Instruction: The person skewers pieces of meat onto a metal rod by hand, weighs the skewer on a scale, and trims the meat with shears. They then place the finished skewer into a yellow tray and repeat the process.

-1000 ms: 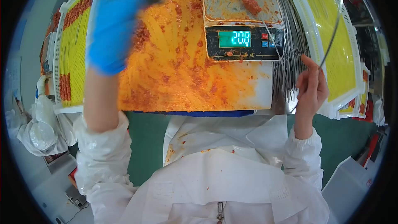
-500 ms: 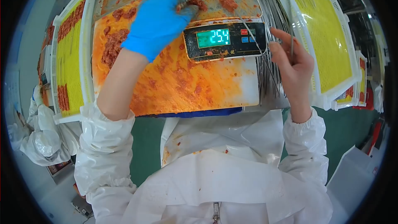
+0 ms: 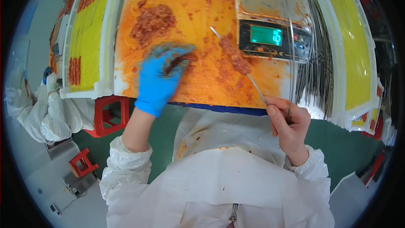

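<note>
My right hand pinches the lower end of a metal skewer. Minced meat is wrapped around the middle of that skewer, which slants over the orange-smeared board, its tip pointing up and left. A second skewer stands out between the fingers of the same hand. My left hand, in a blue glove with smeared fingers, is curled low over the board, with a bit of reddish meat in its grip, partly hidden. Just above it lies a pile of minced meat.
A scale with a lit display and a smeared metal plate is at the upper right. Beside it lie many bare skewers. Yellow-lined trays flank the board. At left are red stools and another person's white sleeve.
The meat skewer has come off the scale plate down over the board, now held by my right hand. My left hand has moved down toward me. The display reading has changed, and the view has shifted.
</note>
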Motion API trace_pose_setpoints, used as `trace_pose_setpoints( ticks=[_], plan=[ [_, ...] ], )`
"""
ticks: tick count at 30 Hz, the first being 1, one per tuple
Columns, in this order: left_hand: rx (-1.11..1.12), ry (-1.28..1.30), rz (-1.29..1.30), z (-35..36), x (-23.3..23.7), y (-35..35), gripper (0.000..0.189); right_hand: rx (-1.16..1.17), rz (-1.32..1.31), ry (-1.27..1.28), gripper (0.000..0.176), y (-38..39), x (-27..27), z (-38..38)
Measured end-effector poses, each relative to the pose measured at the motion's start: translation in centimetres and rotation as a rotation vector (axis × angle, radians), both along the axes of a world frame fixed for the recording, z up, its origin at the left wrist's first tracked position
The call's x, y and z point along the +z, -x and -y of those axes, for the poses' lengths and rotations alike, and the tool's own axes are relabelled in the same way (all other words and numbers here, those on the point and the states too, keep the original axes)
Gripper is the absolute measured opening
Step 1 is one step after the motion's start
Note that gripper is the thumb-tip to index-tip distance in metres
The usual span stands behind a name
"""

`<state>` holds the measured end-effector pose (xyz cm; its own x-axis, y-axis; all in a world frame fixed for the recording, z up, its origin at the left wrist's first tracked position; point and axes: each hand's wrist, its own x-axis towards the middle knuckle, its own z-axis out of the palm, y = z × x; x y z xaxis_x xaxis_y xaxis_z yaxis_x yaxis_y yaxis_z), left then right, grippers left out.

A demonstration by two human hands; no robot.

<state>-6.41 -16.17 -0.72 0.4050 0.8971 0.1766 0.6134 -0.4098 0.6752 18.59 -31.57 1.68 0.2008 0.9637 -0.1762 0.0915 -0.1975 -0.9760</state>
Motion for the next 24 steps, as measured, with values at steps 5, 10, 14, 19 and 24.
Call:
trace_pose_setpoints(
  ticks=[5, 10, 14, 19, 24],
  plan=[
    [-0.009, 0.055, 0.042, -3.4, 1.5, 0.4, 0.019, -0.265, 0.151, -0.083, 0.019, -1.9, 2.2, -3.8],
    [0.124, -0.094, 0.003, -7.0, 3.7, 2.4, 0.024, -0.27, 0.419, -0.238, 0.02, -5.3, 0.8, -7.9],
    [0.201, -0.04, -0.164, -8.1, 1.8, 4.3, 0.033, -0.365, 0.4, -0.297, 0.02, -7.9, -0.8, -5.8],
    [-0.042, 0.285, 0.025, -12.6, 4.2, -0.1, 0.039, -0.419, 0.391, -0.311, 0.02, -7.0, -0.2, -6.0],
    [0.062, 0.222, -0.022, -16.0, 4.6, 4.4, 0.032, -0.471, 0.316, -0.337, 0.02, -9.2, -1.5, -3.0]
  ],
)
